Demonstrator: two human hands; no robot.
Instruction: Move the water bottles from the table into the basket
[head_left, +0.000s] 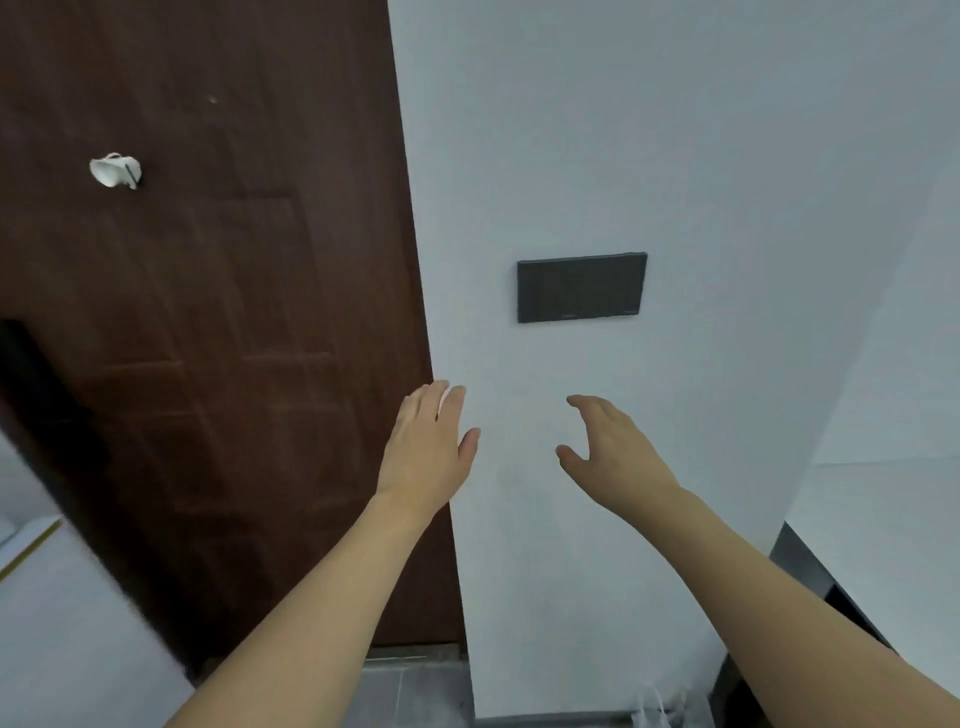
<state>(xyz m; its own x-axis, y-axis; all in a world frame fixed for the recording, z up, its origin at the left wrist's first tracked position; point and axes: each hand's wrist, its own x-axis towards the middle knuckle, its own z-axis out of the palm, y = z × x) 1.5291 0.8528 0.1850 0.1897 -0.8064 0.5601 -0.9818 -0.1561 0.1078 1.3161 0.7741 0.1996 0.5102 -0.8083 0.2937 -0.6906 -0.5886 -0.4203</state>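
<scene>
No water bottle, table or basket shows in the head view. My left hand (428, 449) is stretched out in front of me with straight fingers and holds nothing. My right hand (610, 449) is held out beside it, fingers loosely spread, thumb apart, also holding nothing. Both hands hover in the air before a white wall, a hand's width apart.
A dark brown wooden door (208, 312) fills the left half, with a white hook (115, 170) on it. A dark rectangular panel (582, 287) is set in the white wall (675, 156) above my hands. Grey floor tiles (410, 686) show at the bottom.
</scene>
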